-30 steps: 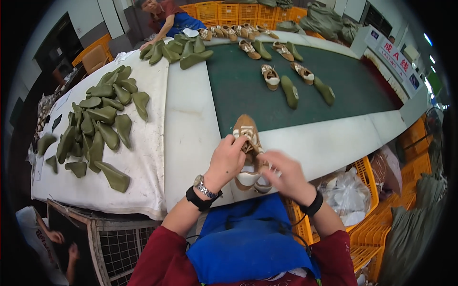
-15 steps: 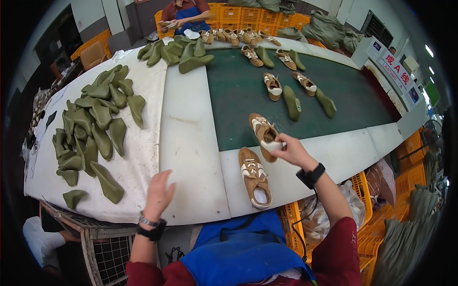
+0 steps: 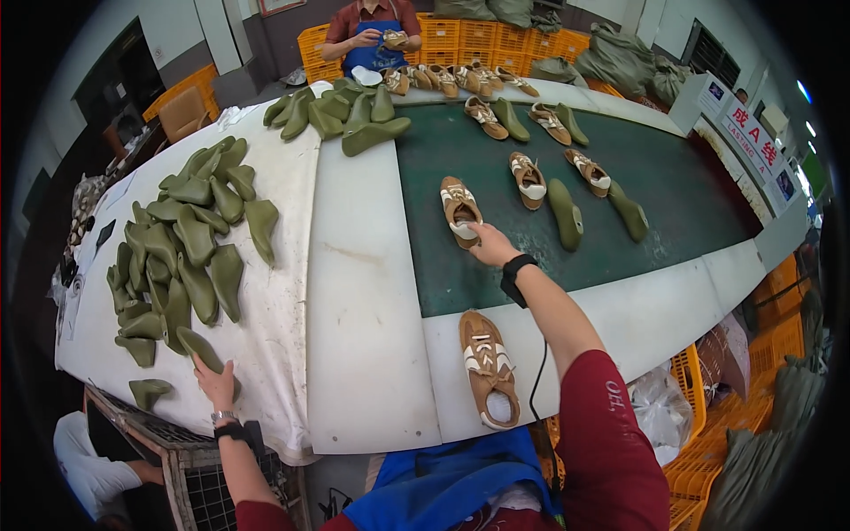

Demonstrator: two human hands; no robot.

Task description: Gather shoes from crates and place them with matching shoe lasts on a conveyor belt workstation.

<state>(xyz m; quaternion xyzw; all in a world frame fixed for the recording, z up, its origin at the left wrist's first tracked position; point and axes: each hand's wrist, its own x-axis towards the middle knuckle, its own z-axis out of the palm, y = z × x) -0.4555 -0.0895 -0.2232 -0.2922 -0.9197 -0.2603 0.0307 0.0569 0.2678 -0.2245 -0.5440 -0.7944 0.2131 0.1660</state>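
Observation:
My right hand (image 3: 493, 245) pinches the heel of a tan sneaker (image 3: 459, 205) with white stripes, over the left part of the green belt, its toe pointing away from me. Closed on the nearest large green shoe last (image 3: 200, 347) is my left hand (image 3: 215, 382), at the front of the pile; my fingers cover part of that last. Another tan sneaker (image 3: 488, 372) with white laces lies on the white table edge in front of me. A smaller green last (image 3: 149, 392) lies left of my left hand.
More green lasts (image 3: 197, 232) cover the white cloth at left. Sneakers (image 3: 527, 181) and lasts (image 3: 565, 215) stand paired on the green belt (image 3: 478, 283). Across the table a co-worker (image 3: 376, 40) handles a shoe. Orange crates (image 3: 699, 469) stand at my right.
My right hand has carried the sneaker away from me, from the white edge to over the green belt. My left hand has moved left, from above the table onto a green last.

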